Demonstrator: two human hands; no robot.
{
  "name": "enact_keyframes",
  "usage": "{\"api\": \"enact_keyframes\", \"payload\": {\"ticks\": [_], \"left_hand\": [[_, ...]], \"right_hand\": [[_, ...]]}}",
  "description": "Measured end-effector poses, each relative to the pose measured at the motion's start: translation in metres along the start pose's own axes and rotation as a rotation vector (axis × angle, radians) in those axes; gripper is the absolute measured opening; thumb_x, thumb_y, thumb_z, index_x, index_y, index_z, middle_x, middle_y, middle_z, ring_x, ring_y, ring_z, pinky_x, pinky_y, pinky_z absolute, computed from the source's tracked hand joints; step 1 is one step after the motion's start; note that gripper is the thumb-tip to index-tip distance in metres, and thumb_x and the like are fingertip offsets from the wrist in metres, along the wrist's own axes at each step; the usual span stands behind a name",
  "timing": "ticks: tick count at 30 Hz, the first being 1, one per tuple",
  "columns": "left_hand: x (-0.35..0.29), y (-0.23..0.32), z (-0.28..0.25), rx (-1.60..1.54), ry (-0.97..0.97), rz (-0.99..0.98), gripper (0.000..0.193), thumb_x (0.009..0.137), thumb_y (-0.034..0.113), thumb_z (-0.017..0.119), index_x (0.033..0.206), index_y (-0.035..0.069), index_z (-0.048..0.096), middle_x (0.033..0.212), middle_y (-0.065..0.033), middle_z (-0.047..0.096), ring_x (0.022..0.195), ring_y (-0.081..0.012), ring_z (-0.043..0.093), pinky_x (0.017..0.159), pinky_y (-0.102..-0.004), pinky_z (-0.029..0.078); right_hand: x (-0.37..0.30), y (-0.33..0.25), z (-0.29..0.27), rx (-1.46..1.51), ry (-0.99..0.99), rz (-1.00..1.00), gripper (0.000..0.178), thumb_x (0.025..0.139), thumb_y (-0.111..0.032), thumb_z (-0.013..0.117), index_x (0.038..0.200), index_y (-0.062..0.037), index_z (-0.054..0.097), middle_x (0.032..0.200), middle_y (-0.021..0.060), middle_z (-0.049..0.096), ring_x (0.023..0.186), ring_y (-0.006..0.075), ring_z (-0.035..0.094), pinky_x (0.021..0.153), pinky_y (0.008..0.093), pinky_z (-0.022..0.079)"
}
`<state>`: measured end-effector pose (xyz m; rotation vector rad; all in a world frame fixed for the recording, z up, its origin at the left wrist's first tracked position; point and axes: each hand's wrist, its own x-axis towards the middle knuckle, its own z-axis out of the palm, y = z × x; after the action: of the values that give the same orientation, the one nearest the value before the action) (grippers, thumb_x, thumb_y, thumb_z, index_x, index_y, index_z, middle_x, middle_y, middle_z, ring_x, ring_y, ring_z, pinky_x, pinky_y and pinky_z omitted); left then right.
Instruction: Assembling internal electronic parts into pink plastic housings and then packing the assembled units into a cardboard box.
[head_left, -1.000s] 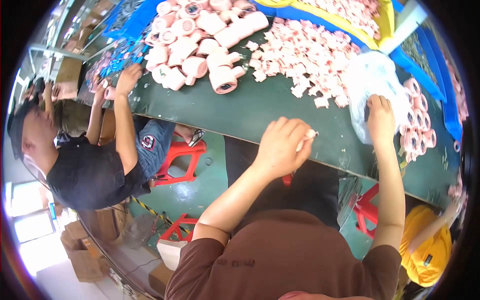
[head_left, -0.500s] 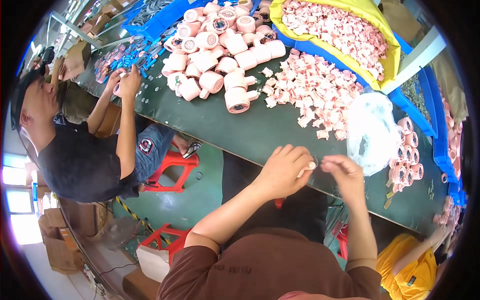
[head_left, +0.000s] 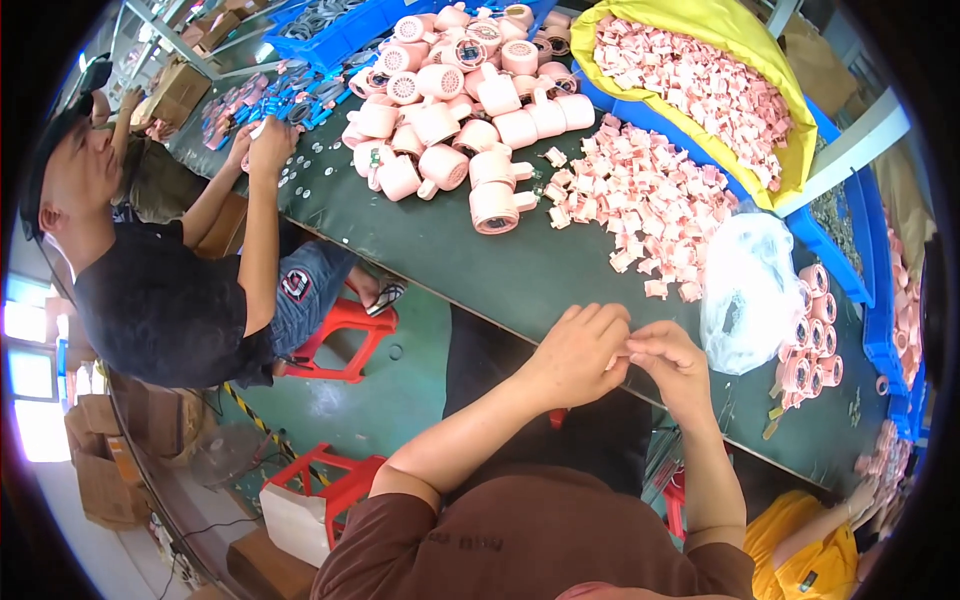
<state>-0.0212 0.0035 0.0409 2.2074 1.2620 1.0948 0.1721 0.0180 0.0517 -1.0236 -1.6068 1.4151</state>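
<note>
My left hand (head_left: pixel 583 350) is closed, its knuckles up, at the near edge of the green table. The small pale part it held a moment earlier is now mostly hidden behind its fingers. Against it my right hand (head_left: pixel 672 362) pinches with thumb and forefinger, the tips meeting the left fingers; what lies between them is too small to make out. Beyond the hands spreads a heap of small pink plastic pieces (head_left: pixel 650 205). A clear plastic bag (head_left: pixel 745 305) with small contents rests just right of that heap.
Pink rounded housings with short handles (head_left: pixel 440 120) are piled further left. A yellow-lined blue bin (head_left: pixel 805 130) holds more pink pieces. Stacked pink housings (head_left: pixel 812 335) stand to the right. On the left a person in black (head_left: pixel 165 290) works; a yellow sleeve (head_left: pixel 800 535) shows lower right.
My right hand has moved in to meet the left, closing the gap between them. The pale part seen in my left fingers is now covered. The whole view has shifted slightly.
</note>
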Motion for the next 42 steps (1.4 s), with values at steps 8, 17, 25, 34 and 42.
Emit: {"api": "enact_keyframes", "payload": {"ticks": [8, 17, 25, 34, 42], "left_hand": [[-0.001, -0.003, 0.007, -0.034, 0.055, 0.002, 0.033, 0.073, 0.01, 0.072, 0.098, 0.005, 0.052, 0.112, -0.0136, 0.056, 0.095, -0.03, 0.058, 0.078, -0.0395, 0.044], [0.0, -0.002, 0.012, -0.025, 0.133, 0.044, 0.041, 0.069, 0.007, 0.075, 0.102, 0.006, 0.051, 0.112, -0.0119, 0.056, 0.093, -0.0284, 0.059, 0.077, -0.0379, 0.043], [-0.01, -0.003, 0.021, -0.019, 0.153, 0.013, 0.029, 0.071, 0.007, 0.075, 0.094, 0.011, 0.056, 0.102, -0.0068, 0.059, 0.089, -0.0277, 0.059, 0.074, -0.038, 0.041], [0.003, -0.013, 0.023, 0.026, 0.162, 0.052, 0.027, 0.071, 0.007, 0.074, 0.09, 0.012, 0.055, 0.093, -0.0039, 0.06, 0.083, -0.0267, 0.058, 0.069, -0.0388, 0.04], [0.001, -0.004, 0.008, 0.037, 0.041, -0.003, 0.042, 0.069, 0.008, 0.079, 0.103, 0.008, 0.055, 0.107, -0.0114, 0.058, 0.096, -0.0324, 0.057, 0.081, -0.0416, 0.044]], "right_hand": [[0.005, -0.002, -0.003, 0.07, -0.003, 0.169, 0.016, 0.088, 0.004, 0.067, 0.103, 0.0012, 0.069, 0.103, 0.0065, 0.066, 0.095, 0.0143, 0.064, 0.084, 0.0272, 0.052], [0.004, 0.011, 0.008, 0.343, 0.135, 0.306, 0.012, 0.089, 0.002, 0.067, 0.101, 0.0018, 0.064, 0.097, 0.0061, 0.067, 0.091, 0.0115, 0.064, 0.084, 0.0261, 0.052], [-0.008, 0.013, 0.003, 0.477, 0.126, 0.388, 0.016, 0.092, -0.003, 0.065, 0.108, 0.0031, 0.066, 0.103, 0.0078, 0.068, 0.099, 0.0128, 0.063, 0.09, 0.0274, 0.049], [0.011, 0.001, -0.007, 0.339, 0.038, 0.386, 0.016, 0.093, -0.008, 0.065, 0.105, 0.0019, 0.067, 0.102, 0.0064, 0.069, 0.097, 0.0118, 0.063, 0.09, 0.0265, 0.048], [0.004, 0.008, 0.008, 0.496, 0.117, 0.349, 0.017, 0.093, -0.009, 0.064, 0.107, 0.0019, 0.067, 0.102, 0.0062, 0.068, 0.099, 0.0134, 0.064, 0.091, 0.029, 0.049]]}}
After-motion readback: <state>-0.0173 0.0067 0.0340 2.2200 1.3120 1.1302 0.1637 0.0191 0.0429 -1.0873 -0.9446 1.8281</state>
